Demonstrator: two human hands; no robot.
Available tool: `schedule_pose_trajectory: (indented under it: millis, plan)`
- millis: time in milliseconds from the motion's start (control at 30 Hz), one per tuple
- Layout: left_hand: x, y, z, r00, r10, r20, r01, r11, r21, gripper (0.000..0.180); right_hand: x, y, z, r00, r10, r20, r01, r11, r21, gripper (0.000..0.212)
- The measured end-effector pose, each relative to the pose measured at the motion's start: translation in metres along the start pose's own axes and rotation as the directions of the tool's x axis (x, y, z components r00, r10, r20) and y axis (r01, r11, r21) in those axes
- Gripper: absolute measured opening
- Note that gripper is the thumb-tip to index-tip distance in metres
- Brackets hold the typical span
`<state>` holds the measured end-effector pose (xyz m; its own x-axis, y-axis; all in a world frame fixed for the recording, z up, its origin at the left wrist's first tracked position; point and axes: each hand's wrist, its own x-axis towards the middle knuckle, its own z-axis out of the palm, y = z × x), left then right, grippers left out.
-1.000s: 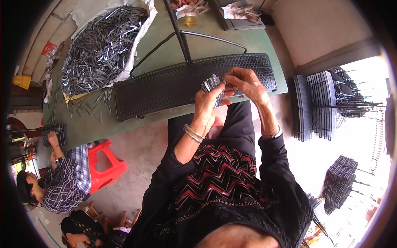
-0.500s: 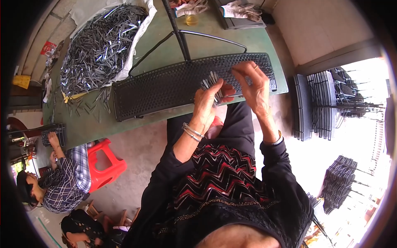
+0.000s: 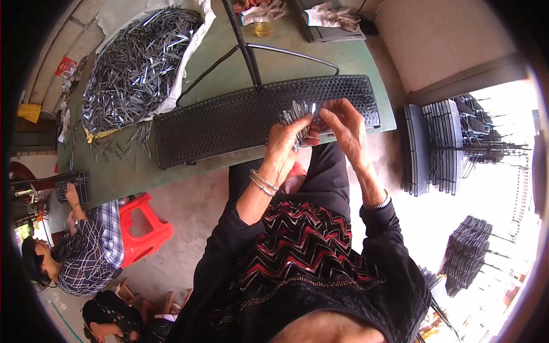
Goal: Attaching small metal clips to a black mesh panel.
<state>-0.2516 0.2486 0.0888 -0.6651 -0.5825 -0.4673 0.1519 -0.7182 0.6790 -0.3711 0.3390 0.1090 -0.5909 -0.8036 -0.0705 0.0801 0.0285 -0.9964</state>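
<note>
Head view: we see a bundle of thin grey strips [image 3: 293, 117] in front of the perforated black panel [image 3: 209, 130], left hand [image 3: 284, 138] wrapped round it, thumb pressed on. Right hand [image 3: 349, 127] has thumb and forefinger drawn close beside one shiny strip [image 3: 314, 107]; pinched or not, we can't tell. Panel sits on green table [image 3: 117, 177], strip heap [image 3: 146, 66] at left.

A mesh panel [image 3: 214, 128] lies along the near edge of the tabletop [image 3: 111, 177], a sack [image 3: 121, 23] of strips [image 3: 143, 66] behind its left end. A cup [image 3: 263, 30] sits toward the far edge, left of gloves [image 3: 334, 18] on a stack [image 3: 337, 35] by the far right corner; racks [image 3: 418, 148] stand past the right edge.
</note>
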Motion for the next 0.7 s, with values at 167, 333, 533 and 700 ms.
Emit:
schedule_pose_trajectory:
  millis: [167,333,533,700]
  plan:
    - [-0.009,-0.001,0.002,0.998,0.041,0.045,-0.044,0.996,0.082,0.018,0.015,-0.006,-0.012,0.967,0.170,0.191,-0.157,0.984,-0.080,0.023]
    - [-0.012,-0.002,0.002,0.999,0.034,-0.006,-0.033,0.989,0.142,0.019,0.019,-0.003,-0.017,0.956,0.193,0.222,-0.149,0.969,-0.199,0.022]
    - [-0.014,0.000,0.004,0.999,0.030,-0.036,-0.027,0.997,0.076,0.019,0.020,-0.008,-0.021,0.972,0.148,0.183,-0.123,0.983,-0.138,0.018]
    - [-0.009,-0.008,0.000,1.000,-0.009,-0.013,0.008,0.997,-0.079,0.022,0.042,-0.002,-0.019,0.969,-0.225,-0.104,0.199,0.955,-0.219,0.009]
